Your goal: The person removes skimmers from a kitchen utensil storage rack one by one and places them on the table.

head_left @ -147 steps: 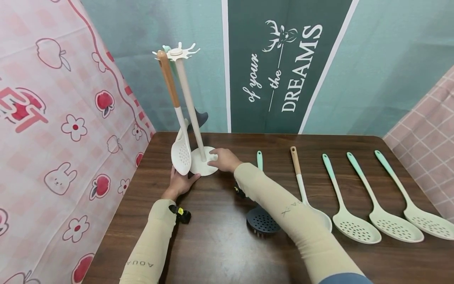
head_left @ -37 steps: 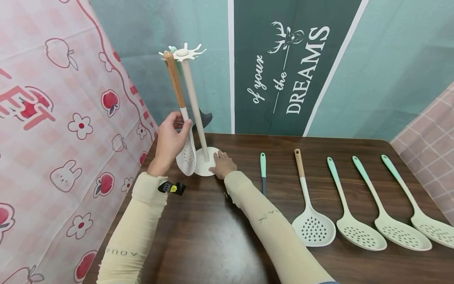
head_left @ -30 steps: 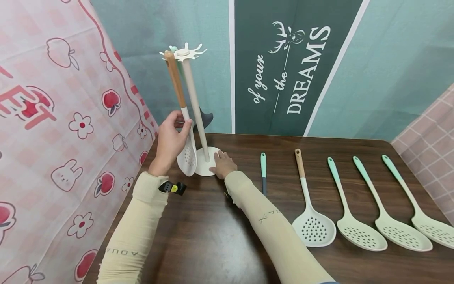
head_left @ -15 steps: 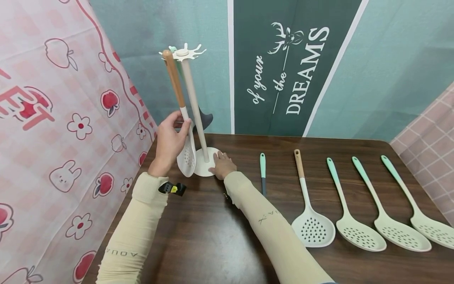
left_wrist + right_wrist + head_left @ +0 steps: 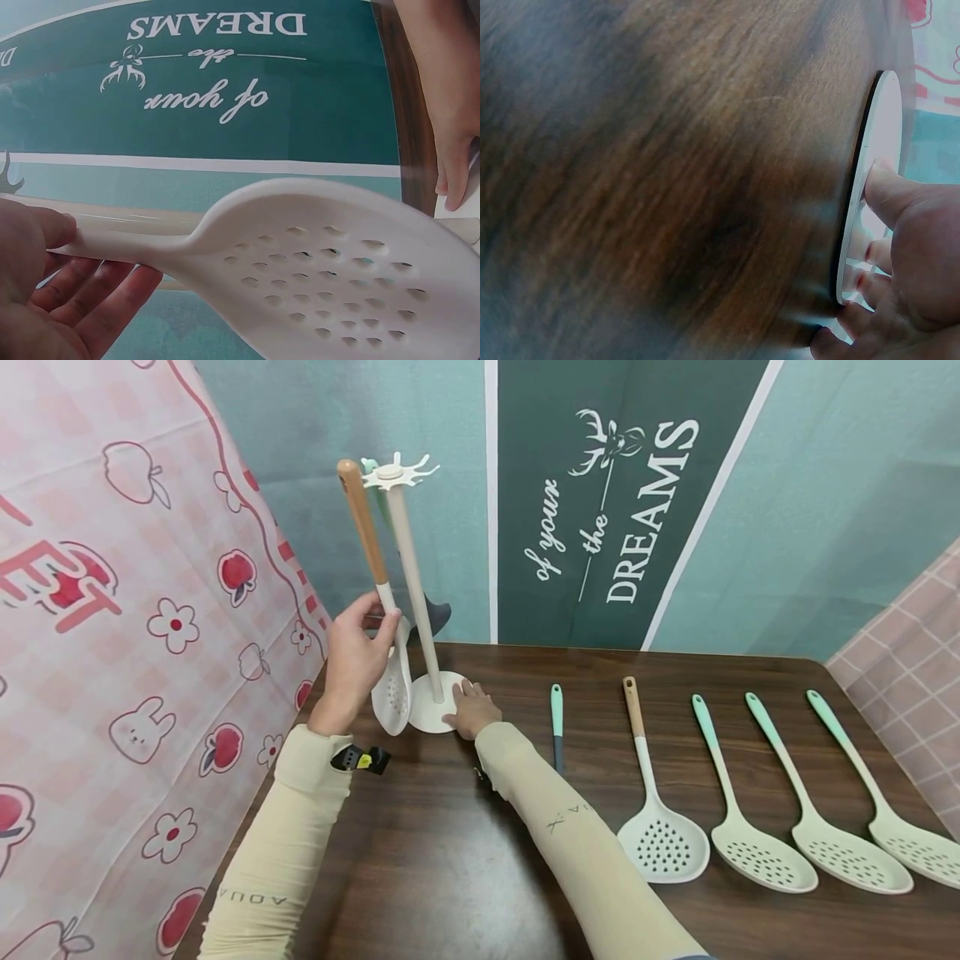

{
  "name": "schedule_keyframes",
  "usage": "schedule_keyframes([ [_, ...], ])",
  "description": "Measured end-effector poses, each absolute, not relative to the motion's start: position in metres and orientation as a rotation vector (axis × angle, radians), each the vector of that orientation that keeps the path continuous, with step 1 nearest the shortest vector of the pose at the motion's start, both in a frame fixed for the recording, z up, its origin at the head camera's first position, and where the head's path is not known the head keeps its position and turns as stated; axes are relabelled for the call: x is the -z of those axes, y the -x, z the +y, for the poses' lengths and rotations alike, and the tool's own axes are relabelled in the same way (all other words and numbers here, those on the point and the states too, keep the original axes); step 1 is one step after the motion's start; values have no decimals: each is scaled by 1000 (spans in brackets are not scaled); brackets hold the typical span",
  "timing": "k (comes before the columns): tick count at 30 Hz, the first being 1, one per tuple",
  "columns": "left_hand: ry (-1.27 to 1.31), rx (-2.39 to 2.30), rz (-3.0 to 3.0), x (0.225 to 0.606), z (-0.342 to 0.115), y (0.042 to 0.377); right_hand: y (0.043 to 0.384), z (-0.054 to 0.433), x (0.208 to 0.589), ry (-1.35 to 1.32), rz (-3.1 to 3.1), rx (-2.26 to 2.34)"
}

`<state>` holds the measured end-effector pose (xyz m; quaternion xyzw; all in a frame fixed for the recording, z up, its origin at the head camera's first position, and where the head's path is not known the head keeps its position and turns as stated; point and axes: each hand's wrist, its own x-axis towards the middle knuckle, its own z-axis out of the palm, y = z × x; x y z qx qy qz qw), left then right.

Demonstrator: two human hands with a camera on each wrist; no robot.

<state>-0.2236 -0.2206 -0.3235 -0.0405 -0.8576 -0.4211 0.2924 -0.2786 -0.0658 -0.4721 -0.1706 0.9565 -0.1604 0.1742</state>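
My left hand [image 5: 351,656] pinches the white shaft of a skimmer [image 5: 366,531] with a wooden handle, thumb in front and fingers behind. In the left wrist view the skimmer's white perforated head [image 5: 322,285] fills the lower right. Its handle top stands just left of the hooks on a white utensil stand [image 5: 411,568]. My right hand [image 5: 474,710] rests on the stand's round base [image 5: 426,717], fingers spread, as the right wrist view also shows. Behind the pole hangs a utensil with a mint handle [image 5: 382,506]; a dark curved head [image 5: 437,617] shows lower down.
On the brown table [image 5: 450,860], right of the stand, lie a mint-handled utensil [image 5: 557,710] partly behind my right sleeve, a wooden-handled white skimmer [image 5: 663,847] and several mint-handled slotted spoons [image 5: 765,860]. A pink patterned cloth [image 5: 150,693] borders the left side.
My left hand has risen from near the base to the skimmer's shaft. Within the last half second, the handle's top has shifted left, away from the hooks. My right hand stays on the base.
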Motion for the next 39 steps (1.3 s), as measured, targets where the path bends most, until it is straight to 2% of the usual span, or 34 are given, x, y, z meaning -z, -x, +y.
schedule_keyframes([
  [39, 44, 1132, -2254, 323, -237, 207, 283, -66, 478, 475, 2711, 455],
])
